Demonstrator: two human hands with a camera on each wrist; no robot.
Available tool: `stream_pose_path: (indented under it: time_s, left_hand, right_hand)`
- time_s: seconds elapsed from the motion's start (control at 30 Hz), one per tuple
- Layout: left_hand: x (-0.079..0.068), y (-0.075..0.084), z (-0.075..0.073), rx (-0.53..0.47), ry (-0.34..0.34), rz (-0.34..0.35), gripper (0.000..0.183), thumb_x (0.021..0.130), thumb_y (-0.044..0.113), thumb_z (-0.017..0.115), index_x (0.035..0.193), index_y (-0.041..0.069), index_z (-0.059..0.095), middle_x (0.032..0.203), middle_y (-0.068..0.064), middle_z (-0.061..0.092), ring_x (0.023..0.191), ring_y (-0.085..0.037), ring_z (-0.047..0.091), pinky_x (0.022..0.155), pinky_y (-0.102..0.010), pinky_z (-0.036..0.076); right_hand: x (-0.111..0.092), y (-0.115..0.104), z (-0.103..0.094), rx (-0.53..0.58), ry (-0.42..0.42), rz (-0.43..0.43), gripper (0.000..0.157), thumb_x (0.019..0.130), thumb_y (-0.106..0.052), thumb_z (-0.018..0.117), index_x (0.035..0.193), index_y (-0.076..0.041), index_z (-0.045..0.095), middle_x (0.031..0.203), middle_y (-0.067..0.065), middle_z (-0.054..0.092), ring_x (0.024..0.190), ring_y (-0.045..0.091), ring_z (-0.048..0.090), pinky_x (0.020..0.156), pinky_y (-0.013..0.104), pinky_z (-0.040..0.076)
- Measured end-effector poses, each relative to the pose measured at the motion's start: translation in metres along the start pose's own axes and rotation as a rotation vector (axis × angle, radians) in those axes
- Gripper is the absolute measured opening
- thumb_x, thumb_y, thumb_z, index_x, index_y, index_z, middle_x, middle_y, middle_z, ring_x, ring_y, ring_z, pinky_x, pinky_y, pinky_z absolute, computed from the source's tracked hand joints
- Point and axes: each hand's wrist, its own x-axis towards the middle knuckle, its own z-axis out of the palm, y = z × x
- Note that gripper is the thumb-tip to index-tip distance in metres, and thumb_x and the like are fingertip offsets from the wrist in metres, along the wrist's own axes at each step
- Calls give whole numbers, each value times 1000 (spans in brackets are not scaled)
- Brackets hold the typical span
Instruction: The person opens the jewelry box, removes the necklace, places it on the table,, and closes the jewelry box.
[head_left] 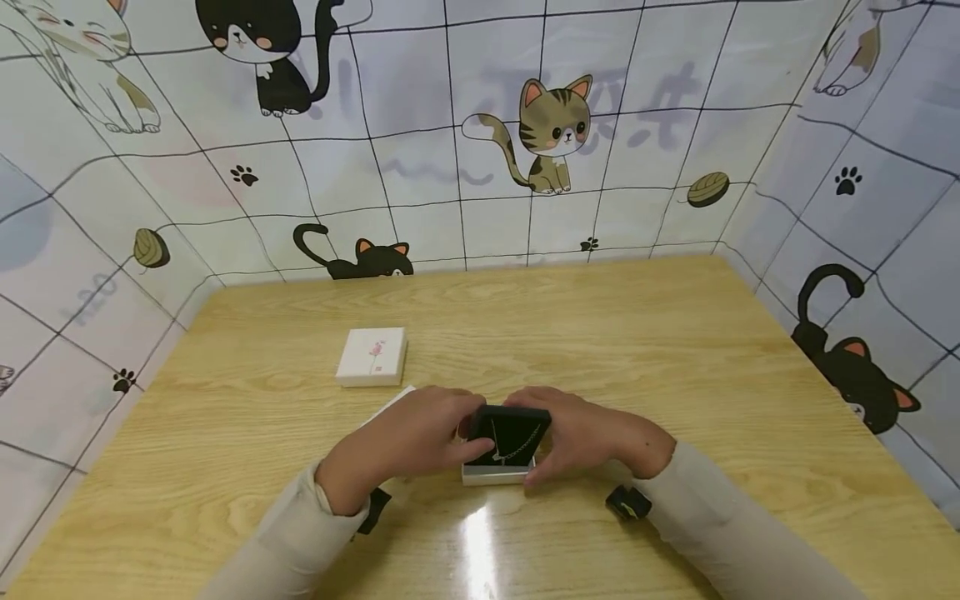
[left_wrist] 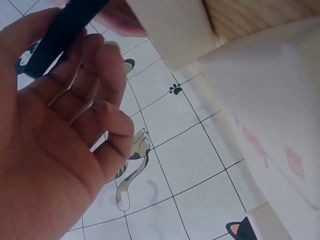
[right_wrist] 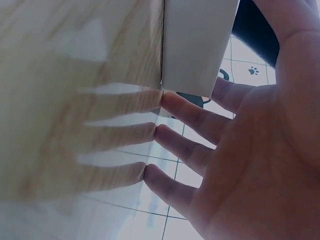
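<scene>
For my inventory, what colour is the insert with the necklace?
The insert looks black, clearest in the head view.

The head view looks forward and down across the tabletop; the wrist views frame left hand and right hand closely. All three share the white box base and cat-print backdrop.

The left hand and right hand block the sides of the white box; its near side is free. Beyond the left hand stands the flower box; table lies open at far right.
</scene>
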Motion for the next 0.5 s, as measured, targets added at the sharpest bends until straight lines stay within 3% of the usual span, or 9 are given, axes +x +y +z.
stream_pose_path:
  time_s: [0.13, 0.33, 0.5]
  left_hand:
    - [-1, 2, -4, -9, 25, 8, 21, 92, 36, 71, 86, 19, 60, 70, 12, 56, 60, -4, 50, 57, -21, 44]
    - [-2, 2, -6, -32, 43, -3, 18, 94, 32, 68, 88, 18, 59, 70, 13, 59, 59, -1, 52, 58, -20, 46]
    - [-3, 0, -5, -8, 79, -37, 20, 93, 32, 66, 84, 18, 54, 65, 12, 54, 54, -1, 46, 52, -20, 41]
  right_hand:
    - [2, 1, 1, 27, 18, -54, 72, 70, -35, 92, 132, -21, 57, 130, -3, 59, 121, 19, 54, 102, 45, 44]
    - [2, 0, 0, 111, -12, 23, 78, 69, -33, 92, 136, -23, 54, 133, -2, 55, 123, 16, 53, 107, 41, 42]
    - [2, 0, 0, 107, -25, 34, 85, 70, -37, 92, 141, -20, 49, 141, -1, 52, 133, 17, 49, 113, 43, 37]
